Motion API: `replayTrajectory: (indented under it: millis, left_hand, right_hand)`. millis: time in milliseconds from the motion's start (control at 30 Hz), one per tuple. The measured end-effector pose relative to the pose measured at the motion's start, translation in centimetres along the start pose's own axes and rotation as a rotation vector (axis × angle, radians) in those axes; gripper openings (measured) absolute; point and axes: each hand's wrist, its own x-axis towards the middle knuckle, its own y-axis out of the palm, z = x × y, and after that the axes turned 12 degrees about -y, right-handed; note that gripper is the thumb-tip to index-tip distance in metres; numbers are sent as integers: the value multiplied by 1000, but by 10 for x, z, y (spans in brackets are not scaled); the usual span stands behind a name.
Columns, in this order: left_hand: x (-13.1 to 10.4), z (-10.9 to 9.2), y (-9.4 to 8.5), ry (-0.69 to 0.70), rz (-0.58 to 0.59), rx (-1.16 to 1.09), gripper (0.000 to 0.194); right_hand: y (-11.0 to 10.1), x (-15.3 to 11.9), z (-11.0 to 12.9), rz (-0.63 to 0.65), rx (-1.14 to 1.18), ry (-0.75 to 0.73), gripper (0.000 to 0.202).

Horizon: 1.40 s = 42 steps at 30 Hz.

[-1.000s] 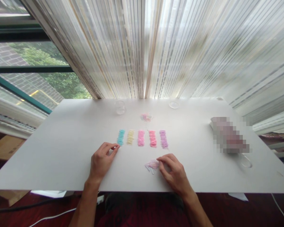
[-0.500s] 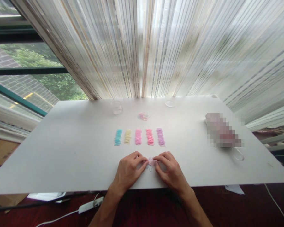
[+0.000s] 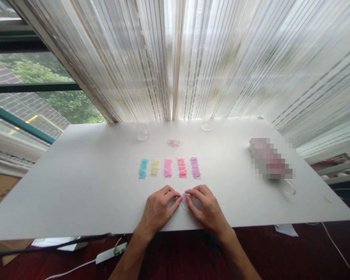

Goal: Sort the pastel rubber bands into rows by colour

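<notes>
My left hand (image 3: 160, 206) and my right hand (image 3: 205, 202) rest low over the front of the white table, with thumb and fingers bent into pinches that almost meet. Between the fingertips is a small bunch of pale lilac and pinkish loops, which look like paper clips (image 3: 184, 197). A whitish loop hangs or lies just below it. Beyond the hands lie neat columns of small pieces: turquoise (image 3: 143, 168), yellow (image 3: 155, 167), pink (image 3: 168, 168), coral (image 3: 182, 168) and purple (image 3: 195, 168). Fingertips partly hide the bunch.
A loose mixed pile (image 3: 174, 143) sits behind the columns. Farther back are a clear round container (image 3: 142, 134) and a clear lid (image 3: 206, 126). A blurred pinkish pouch with a loop (image 3: 270, 159) lies at right. A striped curtain (image 3: 175, 58) hangs behind the table (image 3: 76, 186).
My right fingertips have come closer to the left ones, around the small bunch. The whole view has shifted slightly, while the columns keep their arrangement.
</notes>
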Motion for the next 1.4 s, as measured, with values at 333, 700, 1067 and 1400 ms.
replayTrajectory:
  millis: [333, 700, 1067, 1400]
  left_hand:
    - [-1, 1, -2, 57, -16, -137, 13]
    - [-3, 2, -4, 50, -22, -186, 9]
    - [-1, 4, -4, 68, -21, -224, 9]
    - [0, 4, -3, 117, -24, -289, 10]
  right_hand:
    - [-2, 1, 0, -16, 1, -19, 11]
    - [-4, 0, 0, -44, 67, -17, 13]
    - [-4, 0, 0, -94, 105, -52, 13]
    - [-5, 1, 0, -136, 143, -58, 14]
